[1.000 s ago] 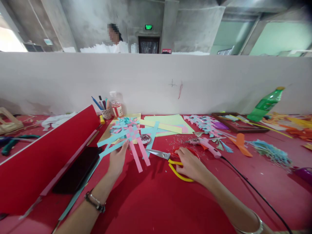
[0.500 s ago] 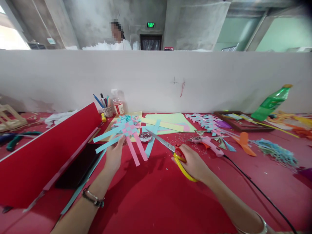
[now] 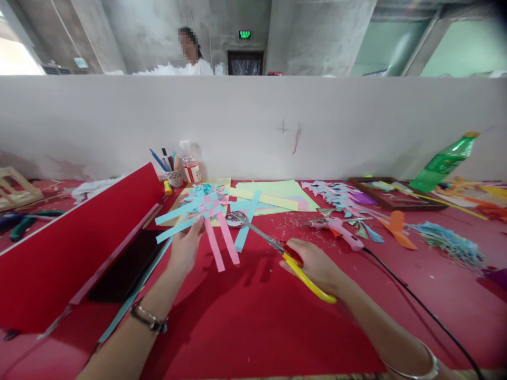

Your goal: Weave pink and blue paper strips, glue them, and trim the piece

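Note:
My left hand [image 3: 187, 244] pinches a woven piece of pink and blue paper strips [image 3: 210, 205] by its lower left edge. Two loose pink ends hang toward me, and two blue ends stick out to the left. My right hand [image 3: 311, 259] grips scissors [image 3: 304, 277] with yellow and red handles. Their blades point up and left, over a small round tin [image 3: 236, 218], a little right of the strips and apart from them. A blue paper strip [image 3: 249, 221] lies on the table behind the blades.
A pink glue gun [image 3: 336, 229] with a black cord lies right of the scissors. Pale green sheets [image 3: 277, 189] lie behind. A red board [image 3: 91, 237] leans at the left, beside a dark flat object [image 3: 124, 269]. A green bottle [image 3: 446, 163] tilts at the right.
The scissors' blades have come closer together, and the yellow handle has swung down and to the right. My left hand and the woven strips have barely moved.

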{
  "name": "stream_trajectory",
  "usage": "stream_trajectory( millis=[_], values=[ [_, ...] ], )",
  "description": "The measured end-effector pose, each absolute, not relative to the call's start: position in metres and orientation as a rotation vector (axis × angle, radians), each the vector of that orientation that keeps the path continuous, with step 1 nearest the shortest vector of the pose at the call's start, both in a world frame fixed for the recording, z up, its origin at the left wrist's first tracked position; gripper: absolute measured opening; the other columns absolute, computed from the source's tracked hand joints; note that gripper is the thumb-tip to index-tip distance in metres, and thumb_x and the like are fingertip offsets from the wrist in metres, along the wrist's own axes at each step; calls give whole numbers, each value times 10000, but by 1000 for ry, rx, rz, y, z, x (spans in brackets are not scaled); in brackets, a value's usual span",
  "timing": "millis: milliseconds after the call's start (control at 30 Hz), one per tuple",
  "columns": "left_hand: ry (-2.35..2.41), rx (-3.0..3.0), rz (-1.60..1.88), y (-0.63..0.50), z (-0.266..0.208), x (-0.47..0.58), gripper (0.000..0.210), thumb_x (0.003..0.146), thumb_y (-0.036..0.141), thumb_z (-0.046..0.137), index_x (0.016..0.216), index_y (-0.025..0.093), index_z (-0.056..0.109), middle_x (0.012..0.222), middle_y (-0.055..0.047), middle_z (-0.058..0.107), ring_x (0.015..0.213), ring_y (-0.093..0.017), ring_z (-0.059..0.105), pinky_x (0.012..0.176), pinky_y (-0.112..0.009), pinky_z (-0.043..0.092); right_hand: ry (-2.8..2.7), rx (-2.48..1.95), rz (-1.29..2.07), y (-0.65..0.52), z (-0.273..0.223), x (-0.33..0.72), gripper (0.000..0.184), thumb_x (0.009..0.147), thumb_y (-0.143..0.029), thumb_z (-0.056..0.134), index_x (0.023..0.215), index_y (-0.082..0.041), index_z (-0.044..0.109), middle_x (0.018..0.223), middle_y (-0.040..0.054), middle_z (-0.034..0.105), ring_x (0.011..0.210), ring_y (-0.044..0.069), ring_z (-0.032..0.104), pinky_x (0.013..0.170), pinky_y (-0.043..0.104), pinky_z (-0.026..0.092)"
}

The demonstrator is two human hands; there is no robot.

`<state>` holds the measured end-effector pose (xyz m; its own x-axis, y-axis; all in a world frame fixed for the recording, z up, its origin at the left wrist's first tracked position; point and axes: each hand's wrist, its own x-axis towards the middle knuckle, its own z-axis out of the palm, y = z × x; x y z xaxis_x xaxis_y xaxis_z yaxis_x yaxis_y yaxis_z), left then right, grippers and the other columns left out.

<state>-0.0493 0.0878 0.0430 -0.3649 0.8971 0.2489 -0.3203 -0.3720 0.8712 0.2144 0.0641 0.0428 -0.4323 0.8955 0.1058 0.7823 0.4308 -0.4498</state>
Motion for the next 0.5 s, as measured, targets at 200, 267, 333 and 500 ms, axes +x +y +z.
stream_trajectory(
  millis=[200,267,333,500],
  values=[
    [967,916,1843,86,44,-46,146,605,264,688,684,177,601,691,34,573,652,-81,531,610,-183,452,-2430,-1432,541,62,43,214,316,746,-452,501,858,-162,555,837,75,587,750,181,534,635,259,355],
    [967,929,1844,86,43,-46,139,610,264,684,681,181,599,684,35,569,640,-83,529,603,-188,453,-2430,-1421,547,62,43,214,330,745,-450,503,892,-160,560,862,83,592,775,188,539,645,261,360],
    [965,957,1827,86,42,-46,120,628,264,671,687,186,602,698,29,575,653,-90,536,618,-200,461,-2433,-1406,552,61,44,214,331,754,-443,495,910,-158,560,883,87,593,793,191,540,654,262,364],
    [968,1020,1780,85,42,-45,88,653,274,643,678,198,606,703,23,577,670,-102,544,642,-214,472,-2436,-1402,566,61,47,214,316,764,-430,490,896,-151,561,886,89,591,792,189,538,656,259,363]
  ],
)
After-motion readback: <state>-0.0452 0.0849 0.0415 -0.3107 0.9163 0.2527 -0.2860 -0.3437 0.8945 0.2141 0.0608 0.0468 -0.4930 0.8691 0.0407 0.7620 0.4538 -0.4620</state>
